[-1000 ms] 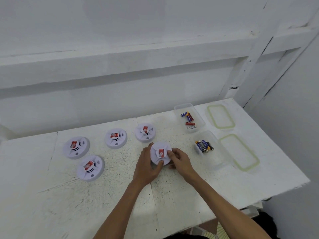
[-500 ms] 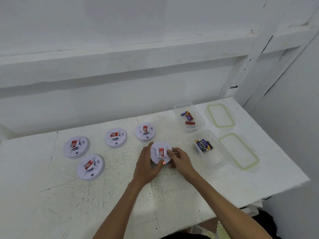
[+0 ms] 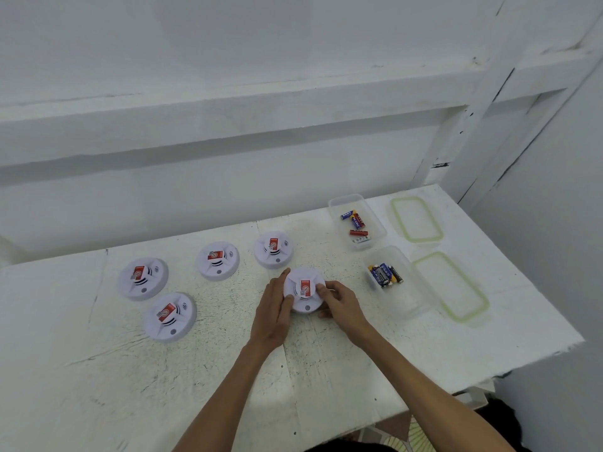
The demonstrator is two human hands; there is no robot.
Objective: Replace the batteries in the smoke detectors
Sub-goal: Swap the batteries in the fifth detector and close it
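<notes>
From the head camera, a white smoke detector (image 3: 305, 290) lies red label up on the white table (image 3: 326, 370). The left hand (image 3: 272, 316) and right hand (image 3: 342, 305) grip it from either side, fingers curled round its rim. Four more detectors (image 3: 217, 261) lie left and behind it, and to its right two clear tubs (image 3: 421, 305) hold batteries (image 3: 385, 275), with lids (image 3: 416, 220) beside them.

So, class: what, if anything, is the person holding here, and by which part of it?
One smoke detector on the table, held by its round rim: left hand on its left edge, right hand on its right edge.
</notes>
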